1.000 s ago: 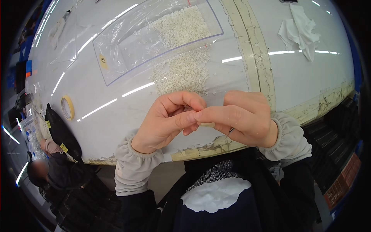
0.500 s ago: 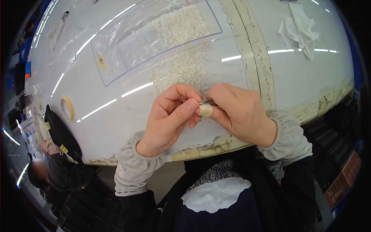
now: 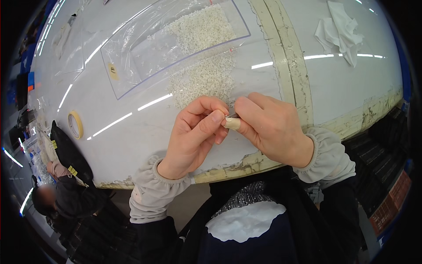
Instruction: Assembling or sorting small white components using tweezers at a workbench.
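two hands meeting at frame centre, just above the near edge of the white bench [image 3: 132,132]. left hand [image 3: 195,132] curled, thumb and forefinger pinched together; right hand [image 3: 272,127] likewise clenched, fingertips touching those of the left. small dark metal piece [image 3: 233,116] caught between the two grips, only a sliver showing, held by both so far as can be told. pale tape wrap [image 3: 233,124] on a right fingertip, just below that piece. loose heap of tiny white parts [image 3: 204,81] on the bench directly above the hands, near but apart from them. clear plastic bag [image 3: 145,57] higher up, centre to upper left, more white parts inside. roll of tape [image 3: 74,124] flat on the bench at left, well apart. crumpled white cloth [image 3: 343,31] at upper right. grey elastic cuffs on both wrists. another person low at lower left, beside the bench.
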Tool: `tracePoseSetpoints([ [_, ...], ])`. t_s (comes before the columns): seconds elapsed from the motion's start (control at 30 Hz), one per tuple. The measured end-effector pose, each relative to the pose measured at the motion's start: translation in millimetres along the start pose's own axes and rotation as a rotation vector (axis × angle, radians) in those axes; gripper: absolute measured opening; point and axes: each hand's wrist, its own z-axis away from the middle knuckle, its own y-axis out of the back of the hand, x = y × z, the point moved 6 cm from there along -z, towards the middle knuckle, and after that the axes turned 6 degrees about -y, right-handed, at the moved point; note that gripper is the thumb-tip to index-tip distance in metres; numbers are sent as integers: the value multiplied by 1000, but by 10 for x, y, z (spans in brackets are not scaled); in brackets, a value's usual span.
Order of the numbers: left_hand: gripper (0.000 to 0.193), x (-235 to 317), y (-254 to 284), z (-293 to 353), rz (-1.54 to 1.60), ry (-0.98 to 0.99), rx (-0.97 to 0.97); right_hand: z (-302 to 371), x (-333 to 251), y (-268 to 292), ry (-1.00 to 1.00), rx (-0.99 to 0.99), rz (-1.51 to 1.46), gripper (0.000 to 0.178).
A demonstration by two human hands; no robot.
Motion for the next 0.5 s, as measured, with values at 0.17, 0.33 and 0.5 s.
tracePoseSetpoints([
  [0.17, 9, 12, -23, 2, -12, -29, 7, -6, -10, 28, -19, 24, 13, 19],
  [0.33, 10, 38, -19, 4, -73, -60, 13, -4, -6, 17, -22, 17, 21, 19],
  [0.5, 10, 38, -28, 7, -85, -51, 36, 12, 6, 6, -25, -6, 31, 19],
])
